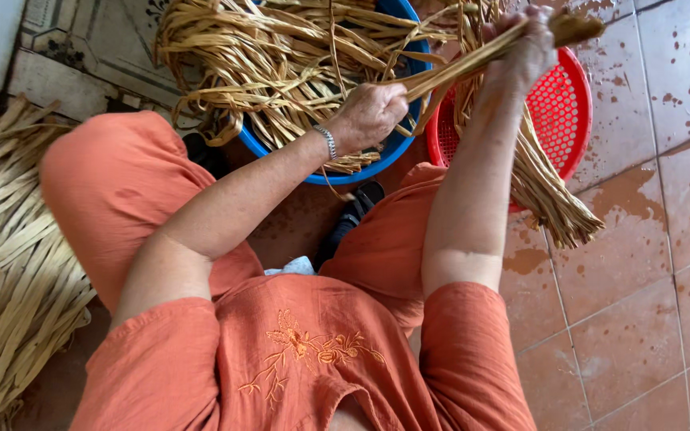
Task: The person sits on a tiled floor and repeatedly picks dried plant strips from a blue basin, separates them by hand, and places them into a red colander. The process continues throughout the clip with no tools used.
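Brown floor tiles, wet and spotted, lie all around you where you sit in your orange clothes. At nine o'clock a big heap of flat dry straw strips rests on the floor beside your knee. At twelve o'clock a blue tub is piled high with tangled strips of the same kind. At about one o'clock, touching the tub, sits a red basket with little holes, and a tied bunch of strips lies across its rim with its cut ends on the tiles.

Your left hand is over the tub, with its fingers clenched around the low end of a thin bundle of strips. A thin bracelet sits on that wrist. Your right hand is up at one o'clock, above the red basket. Its fingers are closed tight on the high end of the same bundle, so the bundle runs straight between your two hands.

To do this well, I think you should keep both hands tight and the strips flat, side by side. Pull gently and evenly so no strip slips out or bends. Watch the loose ends near your left hand, since they could catch in the pile.
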`<action>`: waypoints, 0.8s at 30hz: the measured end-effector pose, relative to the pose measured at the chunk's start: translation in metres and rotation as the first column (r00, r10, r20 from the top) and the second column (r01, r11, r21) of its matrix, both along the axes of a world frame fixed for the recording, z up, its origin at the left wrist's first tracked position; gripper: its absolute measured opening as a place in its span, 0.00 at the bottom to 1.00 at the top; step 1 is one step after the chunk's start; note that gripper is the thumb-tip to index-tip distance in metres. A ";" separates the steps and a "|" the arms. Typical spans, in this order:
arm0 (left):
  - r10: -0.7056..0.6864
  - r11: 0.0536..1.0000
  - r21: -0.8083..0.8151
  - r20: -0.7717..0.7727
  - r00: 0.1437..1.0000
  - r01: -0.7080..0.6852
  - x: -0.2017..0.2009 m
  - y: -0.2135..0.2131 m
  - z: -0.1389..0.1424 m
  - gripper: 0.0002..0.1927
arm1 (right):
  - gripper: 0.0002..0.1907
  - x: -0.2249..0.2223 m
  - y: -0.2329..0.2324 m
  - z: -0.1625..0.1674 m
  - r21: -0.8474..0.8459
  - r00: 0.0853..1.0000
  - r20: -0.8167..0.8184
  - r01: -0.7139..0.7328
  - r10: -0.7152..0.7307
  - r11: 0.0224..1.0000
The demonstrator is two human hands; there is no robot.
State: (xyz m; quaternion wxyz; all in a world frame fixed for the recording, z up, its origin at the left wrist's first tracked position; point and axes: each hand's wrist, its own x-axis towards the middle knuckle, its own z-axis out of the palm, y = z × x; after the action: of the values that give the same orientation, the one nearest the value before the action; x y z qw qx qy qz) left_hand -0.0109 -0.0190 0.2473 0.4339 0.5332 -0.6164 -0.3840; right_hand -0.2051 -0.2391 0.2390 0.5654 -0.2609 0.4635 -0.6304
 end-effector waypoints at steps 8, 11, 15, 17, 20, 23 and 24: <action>-0.061 0.995 -0.066 0.126 0.990 0.070 0.014 0.036 -0.027 0.14 | 0.08 -0.063 -0.016 -0.013 0.126 0.977 0.061 0.197 -0.206 0.972; -0.053 0.987 -0.136 0.186 0.981 0.079 0.030 0.046 -0.030 0.12 | 0.08 -0.084 -0.026 -0.017 0.155 0.957 0.120 0.246 -0.266 0.957; -0.086 0.987 -0.112 0.258 0.962 0.119 0.047 0.051 -0.039 0.11 | 0.08 -0.103 -0.032 -0.023 0.152 0.957 0.086 0.263 -0.278 0.953; -0.078 0.962 -0.229 0.283 0.956 0.146 0.054 0.050 -0.047 0.10 | 0.06 -0.112 -0.034 -0.024 0.153 0.949 0.096 0.284 -0.301 0.946; -0.114 0.984 -0.062 0.498 0.860 0.167 0.067 0.054 -0.064 0.13 | 0.03 -0.132 -0.032 -0.021 0.172 0.903 0.177 0.364 -0.392 0.915; -0.086 0.983 -0.079 0.599 0.796 0.166 0.086 0.069 -0.084 0.14 | 0.07 -0.151 -0.033 -0.025 0.130 0.899 0.158 0.391 -0.409 0.911; -0.054 0.975 -0.141 0.598 0.800 0.170 0.090 0.073 -0.091 0.14 | 0.10 -0.156 -0.033 -0.028 0.103 0.910 0.123 0.386 -0.397 0.917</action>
State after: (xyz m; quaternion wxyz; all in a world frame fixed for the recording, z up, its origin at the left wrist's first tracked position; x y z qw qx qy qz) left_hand 0.0794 0.0545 0.1568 0.2453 0.5454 -0.7844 -0.1645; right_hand -0.3612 -0.2726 0.2115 0.4685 -0.0957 0.4890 -0.7295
